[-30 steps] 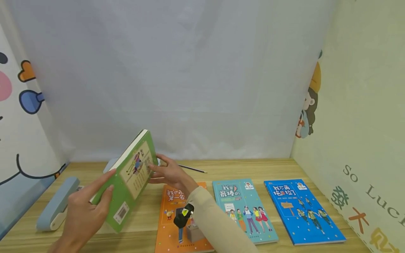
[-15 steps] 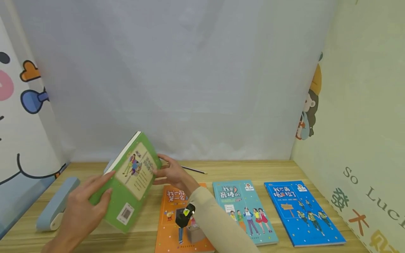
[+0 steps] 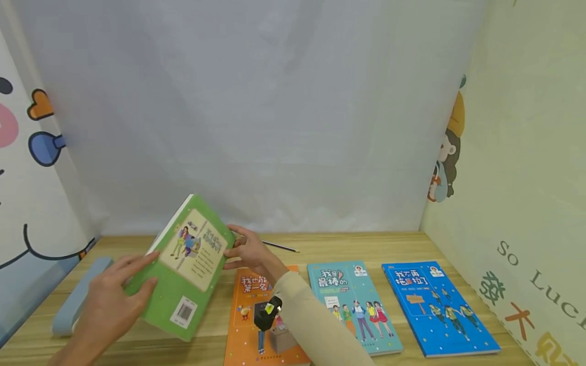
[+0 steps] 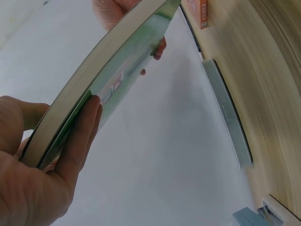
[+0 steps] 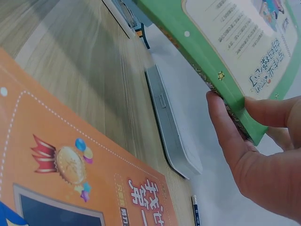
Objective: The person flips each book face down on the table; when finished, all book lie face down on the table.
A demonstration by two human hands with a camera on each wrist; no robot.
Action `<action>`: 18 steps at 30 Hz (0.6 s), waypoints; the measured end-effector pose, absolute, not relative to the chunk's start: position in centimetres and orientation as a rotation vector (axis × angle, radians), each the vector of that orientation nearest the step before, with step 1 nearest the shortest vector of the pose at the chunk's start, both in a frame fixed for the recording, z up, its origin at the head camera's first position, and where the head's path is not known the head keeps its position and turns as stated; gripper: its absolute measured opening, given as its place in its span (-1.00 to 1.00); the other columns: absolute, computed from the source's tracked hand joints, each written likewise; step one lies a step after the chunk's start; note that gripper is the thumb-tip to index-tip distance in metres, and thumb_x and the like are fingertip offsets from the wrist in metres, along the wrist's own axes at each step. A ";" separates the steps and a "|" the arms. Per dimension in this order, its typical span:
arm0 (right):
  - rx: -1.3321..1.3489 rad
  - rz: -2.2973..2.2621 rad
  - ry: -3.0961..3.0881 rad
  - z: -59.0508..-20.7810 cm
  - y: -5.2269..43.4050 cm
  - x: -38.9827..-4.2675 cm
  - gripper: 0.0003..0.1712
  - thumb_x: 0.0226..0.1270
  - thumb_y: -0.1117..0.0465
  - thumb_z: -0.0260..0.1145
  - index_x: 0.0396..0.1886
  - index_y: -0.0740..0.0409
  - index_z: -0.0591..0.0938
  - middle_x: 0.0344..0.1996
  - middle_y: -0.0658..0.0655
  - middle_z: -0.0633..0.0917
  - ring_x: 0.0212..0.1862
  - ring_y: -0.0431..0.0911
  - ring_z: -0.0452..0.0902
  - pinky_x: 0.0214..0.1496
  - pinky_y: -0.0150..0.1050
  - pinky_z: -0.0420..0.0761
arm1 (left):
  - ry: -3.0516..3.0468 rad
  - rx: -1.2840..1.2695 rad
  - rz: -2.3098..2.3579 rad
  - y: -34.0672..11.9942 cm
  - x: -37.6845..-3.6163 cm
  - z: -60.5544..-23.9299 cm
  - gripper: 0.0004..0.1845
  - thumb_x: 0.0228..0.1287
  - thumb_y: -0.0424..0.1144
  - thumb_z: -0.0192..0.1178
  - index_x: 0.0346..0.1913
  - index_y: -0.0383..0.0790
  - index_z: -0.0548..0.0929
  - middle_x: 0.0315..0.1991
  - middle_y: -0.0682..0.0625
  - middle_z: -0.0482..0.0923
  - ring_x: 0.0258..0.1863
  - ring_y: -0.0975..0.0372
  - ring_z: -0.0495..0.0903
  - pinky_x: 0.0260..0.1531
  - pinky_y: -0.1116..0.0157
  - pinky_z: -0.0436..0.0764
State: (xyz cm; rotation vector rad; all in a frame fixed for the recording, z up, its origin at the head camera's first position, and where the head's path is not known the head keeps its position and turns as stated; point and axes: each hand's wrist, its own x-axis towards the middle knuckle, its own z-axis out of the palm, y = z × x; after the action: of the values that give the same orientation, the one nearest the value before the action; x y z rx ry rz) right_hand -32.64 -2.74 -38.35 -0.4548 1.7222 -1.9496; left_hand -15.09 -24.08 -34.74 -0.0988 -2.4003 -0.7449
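Green book (image 3: 185,269) tilts back-cover-up above the desk (image 3: 320,244), left of an orange book (image 3: 256,315) (two more lie alongside). Left hand (image 3: 107,305) clasps its lower edge, right hand (image 3: 249,251) pinches the far corner, steadying the tilt.

Green book (image 4: 117,70) in left hand (image 4: 37,179)

Tilted green book (image 3: 185,269), back-cover up
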 end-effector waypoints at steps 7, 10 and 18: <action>-0.416 -1.960 1.754 -38.2 -2.8 -32.8 -0.22 0.30 0.60 0.20 0.45 -0.03 0.41 -0.18 0.22 0.54 -0.22 -0.01 0.66 -0.08 -0.03 0.75 | -2.452 -0.052 -0.752 -24.9 -15.1 -35.1 -0.37 0.07 -0.42 0.44 0.28 -0.37 0.55 0.15 -0.40 0.55 -0.02 -0.24 0.58 -0.31 0.30 0.65; -0.407 -1.957 1.763 -38.4 -2.9 -32.8 -0.23 0.29 0.60 0.20 0.44 -0.01 0.42 -0.16 0.24 0.54 -0.23 -0.02 0.65 -0.08 -0.01 0.75 | -2.497 -0.023 -0.759 -25.4 -15.1 -35.5 -0.36 0.09 -0.42 0.43 0.29 -0.40 0.51 0.17 -0.47 0.50 0.02 -0.35 0.53 -0.18 -0.11 0.66; -0.401 -1.917 1.797 -39.0 -3.2 -32.7 -0.28 0.29 0.60 0.20 0.41 0.06 0.45 -0.17 0.23 0.56 -0.27 -0.03 0.63 -0.15 -0.06 0.77 | -2.742 0.056 -0.766 -27.2 -15.6 -36.5 -0.42 0.25 -0.28 0.32 0.30 -0.40 0.48 0.27 -0.57 0.33 0.23 -0.48 0.28 0.08 -0.45 0.30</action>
State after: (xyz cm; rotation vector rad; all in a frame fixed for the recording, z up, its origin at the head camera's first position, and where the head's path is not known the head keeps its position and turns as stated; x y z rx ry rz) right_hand -32.72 -3.18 -39.02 -0.4015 1.7973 -1.9175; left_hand -15.59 -27.23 -36.47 0.0564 -2.7419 -0.7660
